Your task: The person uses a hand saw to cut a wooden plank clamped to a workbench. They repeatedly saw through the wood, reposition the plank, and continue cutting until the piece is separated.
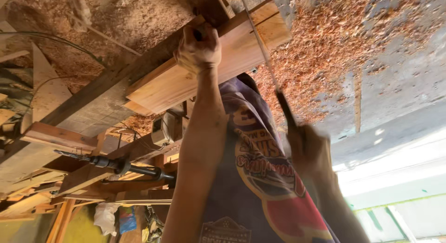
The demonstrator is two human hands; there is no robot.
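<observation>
While the left hand (199, 50) pins a pale plank (204, 66) at upper centre, the right hand (309, 152) grips a handsaw (267, 62), its cut barely begun amid sawdust (334, 43).

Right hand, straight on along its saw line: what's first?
Probably the board end: the right hand points along its saw, whose blade crosses there. Left hand sits aside. Depth unclear.

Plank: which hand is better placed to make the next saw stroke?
Right. The right hand is closed on the handsaw, whose blade runs up to the plank near its end. The left hand is clamped on the plank's edge, bracing it, judging by its grip.
</observation>
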